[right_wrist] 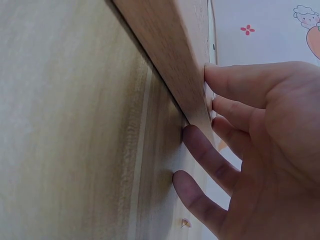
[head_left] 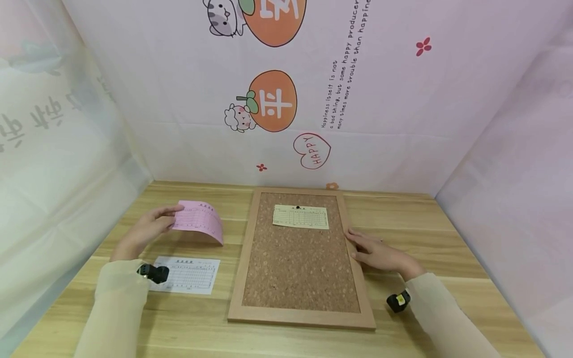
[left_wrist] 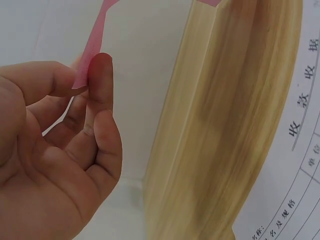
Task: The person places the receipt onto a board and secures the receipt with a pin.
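Observation:
My left hand (head_left: 146, 229) pinches the left edge of a pink receipt slip (head_left: 199, 219) between thumb and fingers. The slip's right side curves down over the table; in the left wrist view a strip of the pink slip (left_wrist: 95, 47) shows between the fingertips. Below it lies a white receipt slip (head_left: 192, 276), partly covered by the left wrist. A wood-framed cork board (head_left: 300, 268) lies at the middle, with a yellow receipt slip (head_left: 301, 218) held near its top by a black pushpin (head_left: 297, 207). My right hand (head_left: 382, 253) rests its extended fingers on the board's right frame edge (right_wrist: 165, 55).
The wood-grain table (head_left: 429, 233) runs back to a white printed cloth wall (head_left: 385, 99), with more cloth on both sides. A tiny object (right_wrist: 186, 223) lies on the table past the right fingertips. Black cameras sit at both wrists.

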Demonstrator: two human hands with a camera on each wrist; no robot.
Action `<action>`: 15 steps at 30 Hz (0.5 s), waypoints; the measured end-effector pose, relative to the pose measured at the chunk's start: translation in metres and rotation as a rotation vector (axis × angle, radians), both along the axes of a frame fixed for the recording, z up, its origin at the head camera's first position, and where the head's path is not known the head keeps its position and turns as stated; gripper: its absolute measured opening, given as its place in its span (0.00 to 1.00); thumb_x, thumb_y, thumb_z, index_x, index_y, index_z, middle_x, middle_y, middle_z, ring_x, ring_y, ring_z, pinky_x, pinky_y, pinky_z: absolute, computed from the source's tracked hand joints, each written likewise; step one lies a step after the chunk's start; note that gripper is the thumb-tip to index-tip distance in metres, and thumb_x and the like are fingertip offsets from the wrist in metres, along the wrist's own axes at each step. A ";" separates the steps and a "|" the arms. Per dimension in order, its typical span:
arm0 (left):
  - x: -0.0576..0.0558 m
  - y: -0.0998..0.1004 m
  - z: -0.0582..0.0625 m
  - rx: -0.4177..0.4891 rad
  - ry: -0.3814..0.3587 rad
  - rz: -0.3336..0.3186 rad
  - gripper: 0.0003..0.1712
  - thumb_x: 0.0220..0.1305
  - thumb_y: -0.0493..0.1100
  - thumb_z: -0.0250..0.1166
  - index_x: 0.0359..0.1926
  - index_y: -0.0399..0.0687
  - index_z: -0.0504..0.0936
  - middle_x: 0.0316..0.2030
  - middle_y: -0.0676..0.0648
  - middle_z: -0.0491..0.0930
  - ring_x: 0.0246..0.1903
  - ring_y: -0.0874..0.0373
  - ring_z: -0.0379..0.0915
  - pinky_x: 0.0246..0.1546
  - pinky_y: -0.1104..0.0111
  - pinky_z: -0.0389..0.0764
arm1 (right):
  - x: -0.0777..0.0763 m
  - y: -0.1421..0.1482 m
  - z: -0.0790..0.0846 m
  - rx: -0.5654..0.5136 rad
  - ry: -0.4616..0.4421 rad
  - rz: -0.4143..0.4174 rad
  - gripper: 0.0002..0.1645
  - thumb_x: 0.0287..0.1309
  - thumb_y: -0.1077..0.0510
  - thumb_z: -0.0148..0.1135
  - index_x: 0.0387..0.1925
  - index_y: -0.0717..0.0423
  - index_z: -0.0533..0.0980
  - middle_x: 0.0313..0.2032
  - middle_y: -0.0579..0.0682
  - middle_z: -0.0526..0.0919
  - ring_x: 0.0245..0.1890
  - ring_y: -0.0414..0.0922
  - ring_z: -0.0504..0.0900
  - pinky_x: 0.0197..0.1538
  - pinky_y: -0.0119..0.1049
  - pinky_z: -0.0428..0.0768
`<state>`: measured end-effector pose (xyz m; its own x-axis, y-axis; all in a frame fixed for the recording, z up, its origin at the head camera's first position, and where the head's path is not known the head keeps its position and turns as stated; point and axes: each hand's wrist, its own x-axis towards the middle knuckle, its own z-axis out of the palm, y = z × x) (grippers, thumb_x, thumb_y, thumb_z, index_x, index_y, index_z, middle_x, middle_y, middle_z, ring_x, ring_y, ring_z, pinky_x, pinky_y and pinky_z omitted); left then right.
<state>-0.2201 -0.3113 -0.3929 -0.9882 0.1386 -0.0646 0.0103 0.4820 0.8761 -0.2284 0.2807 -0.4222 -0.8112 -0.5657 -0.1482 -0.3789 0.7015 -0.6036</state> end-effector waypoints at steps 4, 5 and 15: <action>0.001 0.002 0.001 0.002 0.018 -0.004 0.28 0.79 0.46 0.49 0.73 0.38 0.64 0.66 0.34 0.67 0.52 0.64 0.71 0.52 0.72 0.73 | -0.002 0.002 -0.003 0.002 -0.006 -0.003 0.39 0.75 0.52 0.53 0.77 0.64 0.51 0.76 0.67 0.44 0.73 0.70 0.43 0.64 0.75 0.40; 0.001 0.002 0.002 0.001 0.021 -0.003 0.28 0.79 0.47 0.49 0.73 0.38 0.64 0.66 0.35 0.67 0.52 0.64 0.71 0.52 0.72 0.72 | -0.002 0.002 -0.003 0.001 -0.005 -0.002 0.39 0.75 0.52 0.53 0.77 0.65 0.51 0.76 0.67 0.44 0.73 0.70 0.43 0.65 0.75 0.41; 0.001 0.015 0.007 0.007 0.099 -0.004 0.27 0.78 0.46 0.53 0.71 0.38 0.68 0.66 0.35 0.68 0.52 0.66 0.70 0.51 0.75 0.72 | -0.002 0.003 -0.004 -0.005 -0.012 -0.001 0.39 0.75 0.53 0.53 0.76 0.65 0.51 0.76 0.67 0.44 0.73 0.70 0.42 0.64 0.75 0.40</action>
<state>-0.2196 -0.2962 -0.3861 -0.9891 0.1429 0.0343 0.0990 0.4755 0.8741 -0.2304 0.2837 -0.4258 -0.8100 -0.5653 -0.1557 -0.3704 0.6991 -0.6116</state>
